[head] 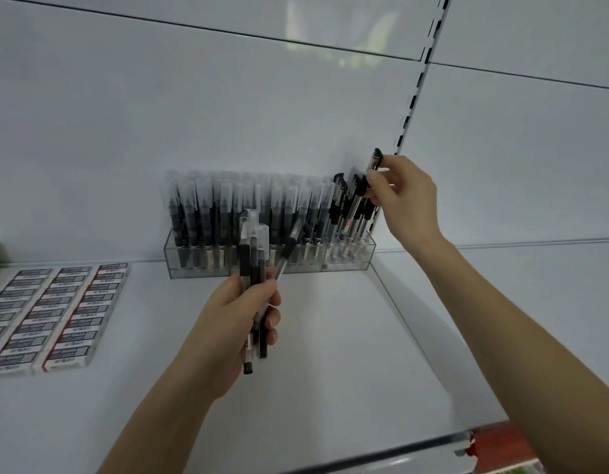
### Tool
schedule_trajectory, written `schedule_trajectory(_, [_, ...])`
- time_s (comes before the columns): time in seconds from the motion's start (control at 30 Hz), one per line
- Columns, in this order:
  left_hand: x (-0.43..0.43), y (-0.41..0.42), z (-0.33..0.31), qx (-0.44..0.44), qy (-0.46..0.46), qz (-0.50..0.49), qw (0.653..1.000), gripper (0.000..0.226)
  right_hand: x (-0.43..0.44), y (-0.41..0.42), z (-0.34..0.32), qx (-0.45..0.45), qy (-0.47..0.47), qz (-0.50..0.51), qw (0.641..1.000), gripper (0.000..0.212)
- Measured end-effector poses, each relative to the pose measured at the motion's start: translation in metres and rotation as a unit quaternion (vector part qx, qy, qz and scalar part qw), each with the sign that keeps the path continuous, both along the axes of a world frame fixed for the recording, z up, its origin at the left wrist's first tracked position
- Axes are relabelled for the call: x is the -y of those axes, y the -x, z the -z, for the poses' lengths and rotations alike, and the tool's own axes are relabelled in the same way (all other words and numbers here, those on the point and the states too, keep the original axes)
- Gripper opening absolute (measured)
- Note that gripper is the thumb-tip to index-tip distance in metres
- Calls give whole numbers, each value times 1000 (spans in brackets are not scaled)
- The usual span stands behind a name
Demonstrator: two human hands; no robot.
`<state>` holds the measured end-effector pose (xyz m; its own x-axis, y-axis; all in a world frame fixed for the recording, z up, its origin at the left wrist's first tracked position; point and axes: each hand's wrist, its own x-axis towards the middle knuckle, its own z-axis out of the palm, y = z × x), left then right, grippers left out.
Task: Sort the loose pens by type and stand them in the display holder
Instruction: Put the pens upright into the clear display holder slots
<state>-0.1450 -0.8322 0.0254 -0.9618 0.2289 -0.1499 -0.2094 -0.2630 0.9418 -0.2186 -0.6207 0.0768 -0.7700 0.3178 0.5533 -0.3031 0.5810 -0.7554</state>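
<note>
1. A clear display holder (200, 268) stands at the far edge of a white shelf (330, 354), against the back panel; frosted-cap pens (227, 206) fill its left and middle sections; black-capped pens (345, 206) lean in its right section.
2. The left hand (234, 316), near the middle of the shelf, grasps a bundle of loose pens (253, 254), mostly upright, just in front of the holder.
3. The right hand (405, 196) pinches one black-capped pen (374, 162) by its upper end, above the holder's right section.
4. Boxed erasers (56, 309) lie in rows on the left.
</note>
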Motion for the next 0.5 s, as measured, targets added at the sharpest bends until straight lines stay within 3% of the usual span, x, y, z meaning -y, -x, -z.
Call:
schedule_trajectory(0.23, [-1, -1, 3, -31, 9, -3, 999, 10, -3, 6, 3, 23, -43, -5, 999, 14])
schedule_trajectory(0.37, [-1, -2, 4, -38, 3, -8, 999, 10, 2, 6, 22, 91, -89, -17, 992, 8])
schedule_trajectory(0.5, [0, -5, 3, -55, 8, -3, 998, 12, 0, 6, 27, 117, -45, -2, 992, 5])
